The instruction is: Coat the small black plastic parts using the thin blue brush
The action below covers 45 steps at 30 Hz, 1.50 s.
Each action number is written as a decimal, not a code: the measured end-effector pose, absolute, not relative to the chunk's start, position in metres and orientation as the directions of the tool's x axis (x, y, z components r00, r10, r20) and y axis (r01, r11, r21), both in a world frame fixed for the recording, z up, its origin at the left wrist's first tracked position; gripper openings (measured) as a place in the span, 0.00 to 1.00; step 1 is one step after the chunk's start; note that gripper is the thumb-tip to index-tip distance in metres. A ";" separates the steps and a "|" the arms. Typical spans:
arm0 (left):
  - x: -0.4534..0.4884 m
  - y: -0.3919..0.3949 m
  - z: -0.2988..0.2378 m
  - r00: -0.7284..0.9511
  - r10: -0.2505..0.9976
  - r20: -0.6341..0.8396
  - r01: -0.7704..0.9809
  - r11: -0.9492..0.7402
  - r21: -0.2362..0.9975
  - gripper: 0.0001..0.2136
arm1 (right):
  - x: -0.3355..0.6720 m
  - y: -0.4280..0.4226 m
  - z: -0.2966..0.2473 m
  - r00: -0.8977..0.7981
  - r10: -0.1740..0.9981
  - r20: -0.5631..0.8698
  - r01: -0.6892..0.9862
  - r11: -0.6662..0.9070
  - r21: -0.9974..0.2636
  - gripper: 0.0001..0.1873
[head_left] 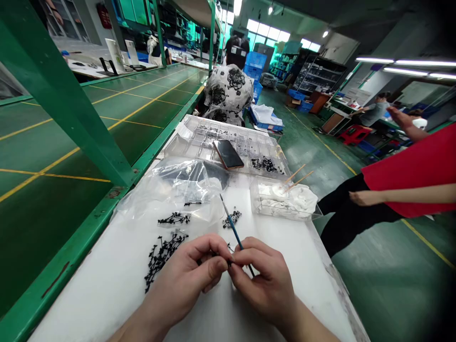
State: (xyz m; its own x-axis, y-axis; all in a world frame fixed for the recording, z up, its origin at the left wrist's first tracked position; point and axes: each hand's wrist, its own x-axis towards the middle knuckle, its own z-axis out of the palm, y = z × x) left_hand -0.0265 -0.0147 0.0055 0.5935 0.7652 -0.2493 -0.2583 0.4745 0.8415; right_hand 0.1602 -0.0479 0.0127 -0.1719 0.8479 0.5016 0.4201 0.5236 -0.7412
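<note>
A thin blue-handled brush (231, 223) is held in the right hand (265, 282). The grip is pressed together on the lower shaft between thumb and fingertips, so that the brush slants up and away to the left, its tip raised over the white desk (107, 285). The left hand (188, 280) is set against the right one, fingertips touching. Its grip is pinched on a small black part (230, 262), which is mostly hidden between thumb and forefinger. The part is found exactly where the two hands meet, just above the desk near its front edge.

Just beyond the left hand a long black sprue of parts (162, 254) is laid flat, and a shorter sprue (174, 219) is seen behind it. A small heap of loose black pieces (231, 217) lies beside the brush shaft. Further back a crumpled clear plastic bag (185, 183) is spread out. Behind it a smartphone (228, 154) rests screen up on a clear compartment tray (199, 137), one compartment of which is filled with black pieces. To the right a shallow clear tub (285, 202) of white material is placed, with two wooden sticks (297, 176) leaning out of it.

A person in a red top (409, 175) is seen standing to the right of the desk. At the far end a seated person in a floral top (228, 90) is seen from behind. The left side is crossed by a green frame post (64, 90).
</note>
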 end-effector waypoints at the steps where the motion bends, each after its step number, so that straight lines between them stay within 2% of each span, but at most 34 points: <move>1: -0.027 -0.014 0.005 0.602 0.758 -0.251 -0.230 0.465 0.855 0.15 | 0.160 -0.048 0.013 -0.170 0.844 0.509 0.420 0.529 -0.737 0.06; 5: -0.028 -0.015 0.002 0.595 0.758 -0.267 -0.139 0.424 0.895 0.14 | 0.159 -0.048 0.011 -0.157 0.848 0.506 0.424 0.521 -0.741 0.05; 14: -0.033 -0.014 0.005 0.530 0.817 -0.227 -0.087 0.319 0.944 0.12 | 0.167 -0.049 0.010 -0.130 0.870 0.476 0.430 0.482 -0.763 0.07; 21: -0.031 -0.014 0.007 0.497 0.799 -0.339 0.011 0.385 0.923 0.16 | 0.169 -0.048 0.009 -0.119 0.860 0.495 0.464 0.489 -0.738 0.05; 26: -0.023 -0.015 0.006 0.511 0.789 -0.340 -0.083 0.439 0.895 0.18 | 0.164 -0.050 0.004 -0.125 0.851 0.510 0.453 0.506 -0.734 0.06; 31: -0.017 -0.016 0.006 0.494 0.810 -0.316 -0.254 0.482 0.838 0.14 | 0.158 -0.051 0.003 -0.103 0.860 0.500 0.483 0.483 -0.731 0.07; 37: -0.013 -0.015 0.011 0.509 0.786 -0.352 -0.313 0.549 0.775 0.15 | 0.154 -0.050 0.006 -0.046 0.841 0.538 0.534 0.476 -0.699 0.12; 41: -0.014 -0.016 0.008 0.502 0.790 -0.352 -0.247 0.521 0.817 0.17 | 0.155 -0.049 0.004 -0.037 0.849 0.527 0.544 0.460 -0.702 0.12; 45: -0.017 -0.019 0.006 0.480 0.789 -0.382 -0.082 0.474 0.876 0.16 | 0.157 -0.049 0.003 -0.055 0.857 0.513 0.560 0.451 -0.695 0.11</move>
State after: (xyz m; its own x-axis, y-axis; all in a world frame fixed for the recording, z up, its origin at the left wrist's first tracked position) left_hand -0.0165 -0.0188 0.0060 0.4801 0.7895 -0.3824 -0.0820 0.4744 0.8765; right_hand 0.1574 -0.0489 0.0025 -0.0546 0.8568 0.5128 0.5603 0.4514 -0.6945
